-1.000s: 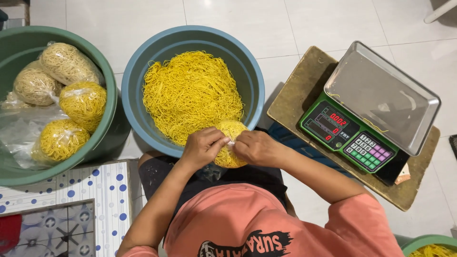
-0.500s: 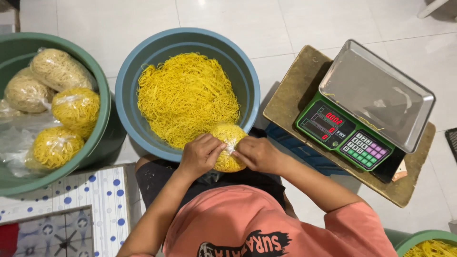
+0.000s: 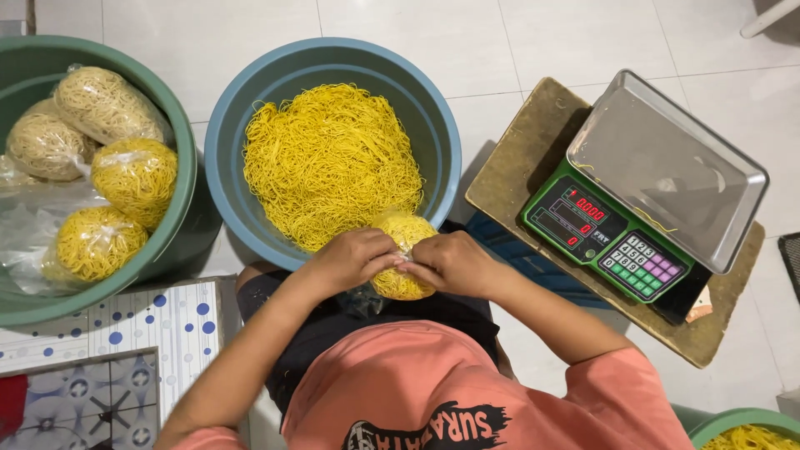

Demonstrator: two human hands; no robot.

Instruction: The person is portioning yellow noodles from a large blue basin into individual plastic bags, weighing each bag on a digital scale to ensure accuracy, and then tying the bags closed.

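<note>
From the head camera, looking straight down, both hands meet over the person's lap at the near rim of the blue basin (image 3: 218, 150). The left hand (image 3: 354, 258) and the right hand (image 3: 454, 262) are both closed around the neck of a small clear bag of yellow noodles (image 3: 404, 262), fingertips pinched together at its top where the plastic bunches. The bag sits between the palms, its lower half resting against the dark shorts, its upper edge just touching the basin's rim.

Compared with the pictures of a second and half a second ago, the bag has stayed in the same spot and the hands have drawn closer over its mouth; the right hand now covers more of the top. That reads as the closing of the bag being well under way, though whether a knot is already formed is hidden beneath the fingers.

The loose noodles (image 3: 333, 162) in the basin lie undisturbed. To the left, the green basin (image 3: 179, 125) holds four filled bags (image 3: 137, 179) and some empty plastic. To the right, the green scale (image 3: 608, 233) on its wooden board (image 3: 533, 133) carries an empty steel tray (image 3: 667, 167).
</note>
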